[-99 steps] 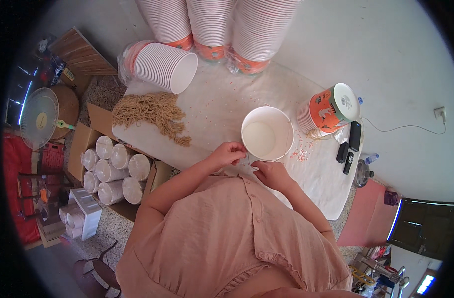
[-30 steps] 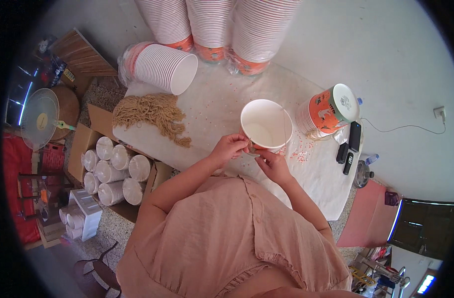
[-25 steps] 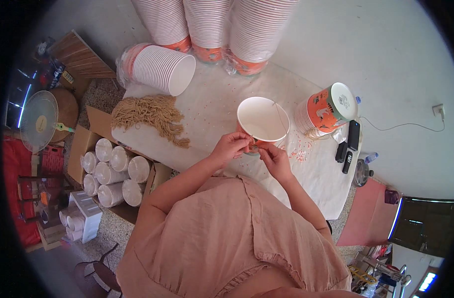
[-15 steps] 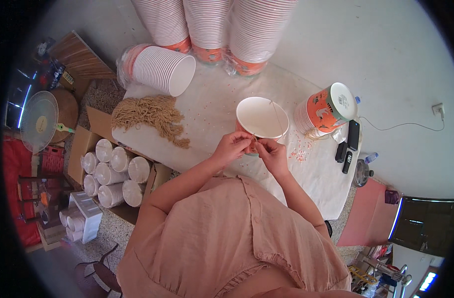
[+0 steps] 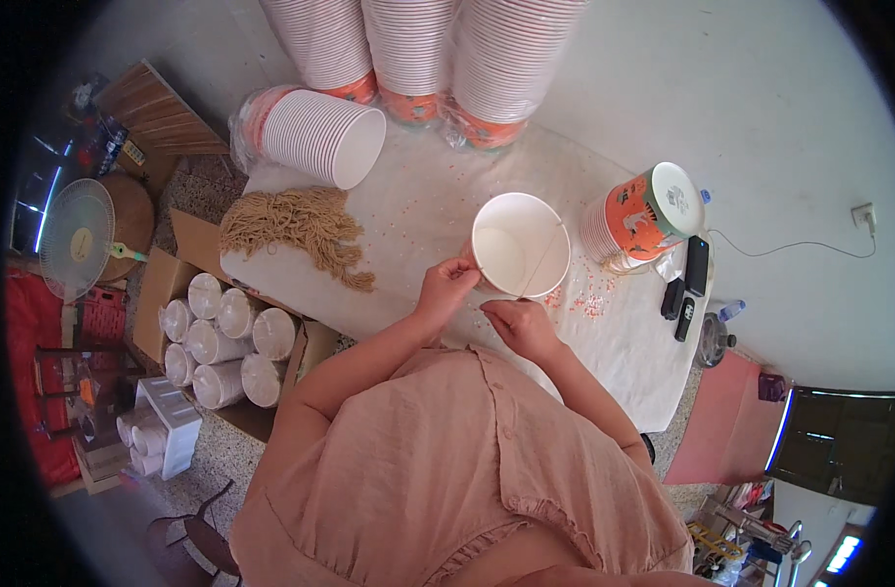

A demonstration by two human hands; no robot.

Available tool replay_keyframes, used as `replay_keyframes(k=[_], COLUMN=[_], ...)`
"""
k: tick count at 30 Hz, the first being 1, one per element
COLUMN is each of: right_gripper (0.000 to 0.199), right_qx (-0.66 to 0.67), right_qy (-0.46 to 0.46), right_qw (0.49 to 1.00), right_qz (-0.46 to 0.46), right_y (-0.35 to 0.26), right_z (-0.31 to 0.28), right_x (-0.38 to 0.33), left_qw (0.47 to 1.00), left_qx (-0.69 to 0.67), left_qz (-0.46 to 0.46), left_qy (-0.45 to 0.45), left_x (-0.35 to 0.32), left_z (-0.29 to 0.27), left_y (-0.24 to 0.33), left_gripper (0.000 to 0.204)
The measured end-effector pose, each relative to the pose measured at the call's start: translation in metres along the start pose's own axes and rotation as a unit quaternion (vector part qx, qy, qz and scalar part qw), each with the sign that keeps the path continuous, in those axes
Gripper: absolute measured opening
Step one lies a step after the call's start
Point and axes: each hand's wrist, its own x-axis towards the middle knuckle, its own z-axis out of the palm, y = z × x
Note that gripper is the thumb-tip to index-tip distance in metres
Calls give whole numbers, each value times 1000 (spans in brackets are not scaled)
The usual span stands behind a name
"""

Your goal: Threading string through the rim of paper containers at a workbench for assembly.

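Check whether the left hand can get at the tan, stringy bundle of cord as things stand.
Probably yes: the tan cord bundle lies leftward of the left hand, with nothing upright visible between them. Its fingers, at the rim of the round, white-lined paper bucket, would likely have to leave it first.

Before you: white-sheeted bench (image 5: pixel 614 362). On bench, close to you: round white paper bucket (image 5: pixel 506 249), your left fingers (image 5: pixel 463 273) at its near-left side, your right fingers (image 5: pixel 501 312) before it. To bucket's left: tan cord bundle (image 5: pixel 296 230). Behind bundle: white paper bucket stack (image 5: pixel 311 139), lying sideways. At back: three tall plastic-wrapped white stacks (image 5: pixel 408 54). To bucket's right: upturned orange-printed paper bucket stack (image 5: pixel 638 220); black oblong devices (image 5: pixel 697 266) beside it. Left of bench: brown cardboard box (image 5: pixel 315 347), holding white cylindrical packs (image 5: pixel 213 338).
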Motion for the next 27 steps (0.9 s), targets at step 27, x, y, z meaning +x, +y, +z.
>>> replay_keyframes(k=[27], right_gripper=[8], right_qx=[-101], right_qy=[-66], right_qw=[993], right_qz=[-7], right_y=[9], right_z=[3], right_x=[-11], left_qw=[1000], left_qx=[15], left_qz=[-8], left_qy=[21], left_x=[11], left_z=[-17], left_y=[-5], left_gripper=[11])
